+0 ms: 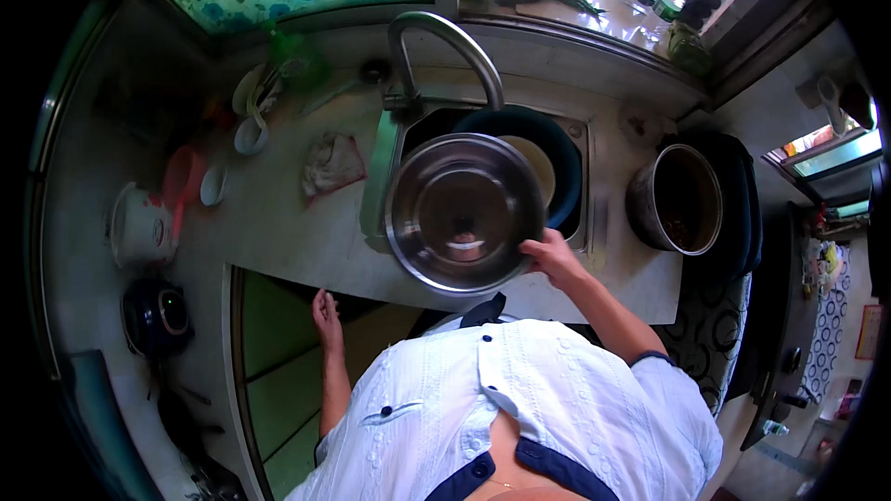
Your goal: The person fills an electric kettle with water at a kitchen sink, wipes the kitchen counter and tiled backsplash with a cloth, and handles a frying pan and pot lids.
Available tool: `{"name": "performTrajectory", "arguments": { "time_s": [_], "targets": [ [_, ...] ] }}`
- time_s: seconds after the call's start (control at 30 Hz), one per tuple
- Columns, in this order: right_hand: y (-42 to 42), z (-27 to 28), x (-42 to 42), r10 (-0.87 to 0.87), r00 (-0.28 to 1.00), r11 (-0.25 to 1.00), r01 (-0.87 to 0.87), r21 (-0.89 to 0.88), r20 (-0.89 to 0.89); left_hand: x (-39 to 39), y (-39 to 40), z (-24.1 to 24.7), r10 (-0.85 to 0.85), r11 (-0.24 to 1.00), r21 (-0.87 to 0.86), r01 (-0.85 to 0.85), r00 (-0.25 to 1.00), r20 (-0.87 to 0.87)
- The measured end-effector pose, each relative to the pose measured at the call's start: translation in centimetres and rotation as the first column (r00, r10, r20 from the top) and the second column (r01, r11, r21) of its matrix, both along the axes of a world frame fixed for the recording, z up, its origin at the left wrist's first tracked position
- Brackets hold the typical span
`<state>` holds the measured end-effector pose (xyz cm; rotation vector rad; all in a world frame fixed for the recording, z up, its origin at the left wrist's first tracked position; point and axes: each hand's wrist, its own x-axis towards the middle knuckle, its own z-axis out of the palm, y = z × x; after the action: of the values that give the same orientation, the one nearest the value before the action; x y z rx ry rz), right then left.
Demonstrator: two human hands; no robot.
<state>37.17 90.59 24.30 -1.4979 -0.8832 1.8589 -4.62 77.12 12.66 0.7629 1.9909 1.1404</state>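
Note:
My right hand (555,259) grips a wide stainless steel basin (463,209) by its right rim, thumb over the edge. The basin is held up over the front left part of the sink (591,167), and its shiny inside faces me. Behind it, partly covered, a dark blue plastic tub (572,160) stands in the sink with a cream-coloured round bowl (539,160) in it. My left hand (327,316) hangs by the counter's front edge, fingers loosely extended, holding nothing. A curved metal faucet (449,22) arches above the sink.
A crumpled cloth (334,165) lies left of the sink. Farther left are small white bowls (214,186), a pink dipper (184,174), a white container (139,226) and a dark appliance (156,316). A deep metal pot (644,205) stands at right.

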Motion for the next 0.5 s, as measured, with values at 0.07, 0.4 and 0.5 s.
{"name": "performTrajectory", "arguments": {
  "time_s": [0.07,0.4,0.5],
  "targets": [
    [1.6,1.8,-2.6,0.071,0.997,0.997,-0.070,0.015,-0.011,4.9,2.2,6.9,-0.118,0.993,0.031,0.114,0.942,0.315],
    [12.3,3.9,-2.6,0.662,0.725,0.711,-0.688,0.149,0.192,6.2,9.8,4.5,0.175,0.984,-0.138,-0.109,0.650,0.740],
    [21.4,6.0,2.7,0.530,0.780,0.772,-0.606,0.192,0.334,6.1,10.5,6.2,0.265,0.954,-0.268,-0.136,0.803,0.535]
  ]
}}
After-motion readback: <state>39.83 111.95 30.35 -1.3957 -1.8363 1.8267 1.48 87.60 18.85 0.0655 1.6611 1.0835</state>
